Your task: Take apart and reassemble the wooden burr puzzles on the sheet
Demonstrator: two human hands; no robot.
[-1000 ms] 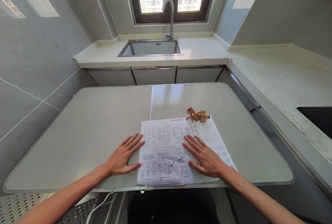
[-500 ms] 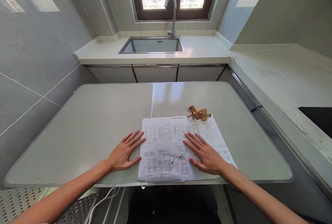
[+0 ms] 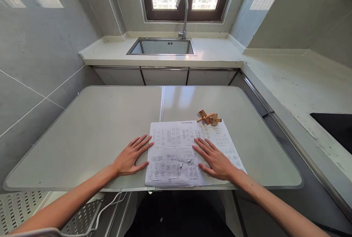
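A large printed sheet of paper (image 3: pixel 165 152) covered in small diagrams lies on the light folding table (image 3: pixel 104 116), at its near edge. It has a fold line across it and two small torn spots (image 3: pixel 181 166) in the lower half. My left hand (image 3: pixel 131 159) rests flat with spread fingers on the table, its fingertips at the sheet's left edge. On the right part of the sheet lies my right hand (image 3: pixel 216 162), palm down, fingers stretched out. Neither hand holds anything. A small cluster of interlocked wooden puzzle pieces (image 3: pixel 210 118) sits at the sheet's top right corner.
Beyond the table are a counter with a steel sink (image 3: pixel 162 47) and a faucet (image 3: pixel 184 13) under a window. Another counter (image 3: pixel 297 83) with a black cooktop (image 3: pixel 335 129) runs along the right. A white cable (image 3: pixel 96 222) and perforated rack (image 3: pixel 22 207) are below left.
The view has shifted slightly, so the table and sheet appear a little higher. Both hands keep their places, and the white cable shows more at the bottom left.
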